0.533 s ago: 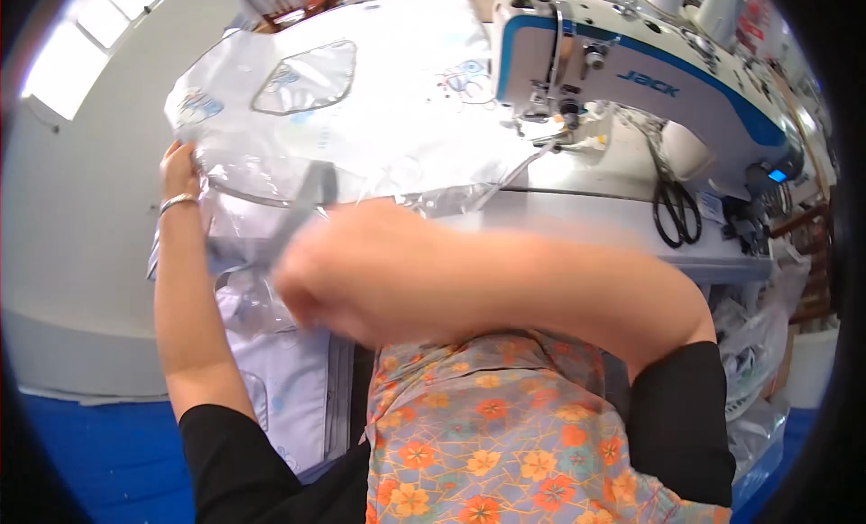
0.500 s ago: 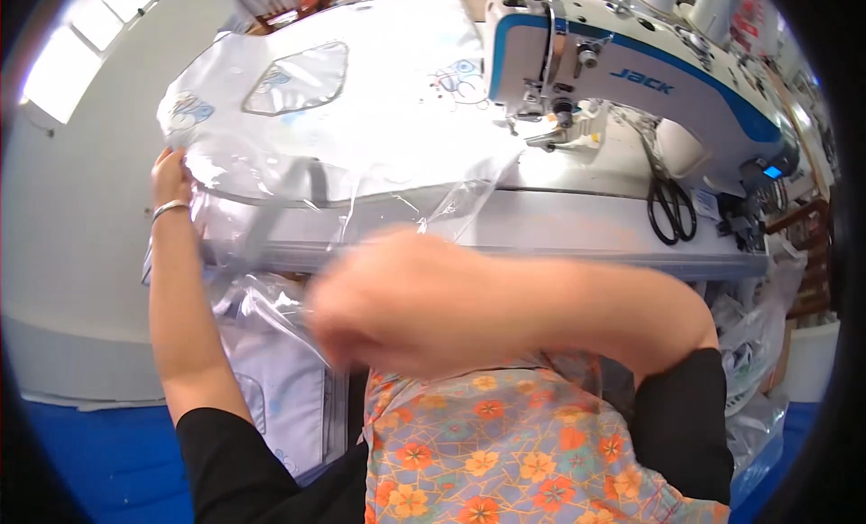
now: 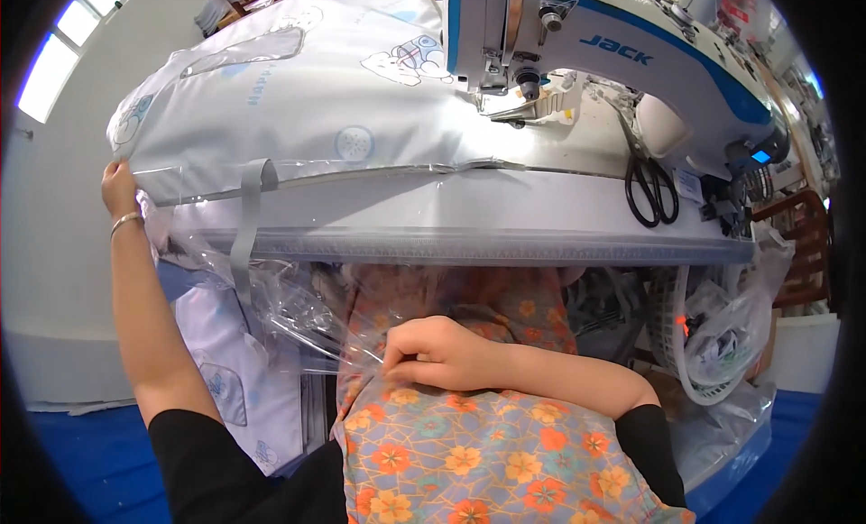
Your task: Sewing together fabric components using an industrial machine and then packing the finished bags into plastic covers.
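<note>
White fabric with blue cartoon prints [image 3: 307, 132] lies across the sewing table, its right part at the needle area of a white and blue sewing machine [image 3: 586, 50]. My left hand [image 3: 120, 190] is closed on the fabric's near left corner. Over my lap, my right hand [image 3: 437, 354] has thumb and fingers pinched on the edge of a clear plastic sheet [image 3: 302, 321]. That sheet stretches from the fabric's near edge down to my right hand. A grey strap [image 3: 245, 235] hangs from the fabric's near edge over the table's front.
Black-handled scissors [image 3: 651, 190] lie on the table right of the needle. A white plastic basket [image 3: 672, 335] with clear bags stands below at the right. More printed fabric pieces [image 3: 239, 362] hang or lie under the table at the left. A wooden chair [image 3: 801, 244] is at the far right.
My right hand has moved down and right to my lap, drawing the clear plastic off the fabric toward me. The left hand keeps its hold on the corner. The whole view has shifted slightly.
</note>
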{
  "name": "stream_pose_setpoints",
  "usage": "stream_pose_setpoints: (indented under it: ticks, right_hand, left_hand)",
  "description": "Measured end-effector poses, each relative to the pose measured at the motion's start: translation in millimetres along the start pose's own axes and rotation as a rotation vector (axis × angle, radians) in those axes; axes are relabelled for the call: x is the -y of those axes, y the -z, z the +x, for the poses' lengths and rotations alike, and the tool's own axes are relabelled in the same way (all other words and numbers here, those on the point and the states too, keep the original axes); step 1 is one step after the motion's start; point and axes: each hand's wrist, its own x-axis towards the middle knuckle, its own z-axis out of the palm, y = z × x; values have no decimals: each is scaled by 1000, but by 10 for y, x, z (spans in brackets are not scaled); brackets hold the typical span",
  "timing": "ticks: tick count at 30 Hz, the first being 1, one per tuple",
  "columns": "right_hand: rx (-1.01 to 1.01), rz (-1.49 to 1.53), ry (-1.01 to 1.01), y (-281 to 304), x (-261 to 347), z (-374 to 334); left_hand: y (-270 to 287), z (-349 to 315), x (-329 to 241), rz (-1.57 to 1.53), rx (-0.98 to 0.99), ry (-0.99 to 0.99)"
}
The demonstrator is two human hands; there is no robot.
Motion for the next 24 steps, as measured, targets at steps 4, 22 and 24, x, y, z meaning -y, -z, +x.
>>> stream_pose_setpoints:
  ticks: [4,22,24]
  right_hand:
    - [-50,47,-16,-27,-66,43]
    - [-138,-196,97,317,-181,310]
    - [-102,-204,135,272,-182,285]
  left_hand:
    - [-188,103,67,19,-42,15]
    - [-823,-2592,-2631,-168,458,-1353]
    - [-886,-3230,-2917,-385,614,-1528]
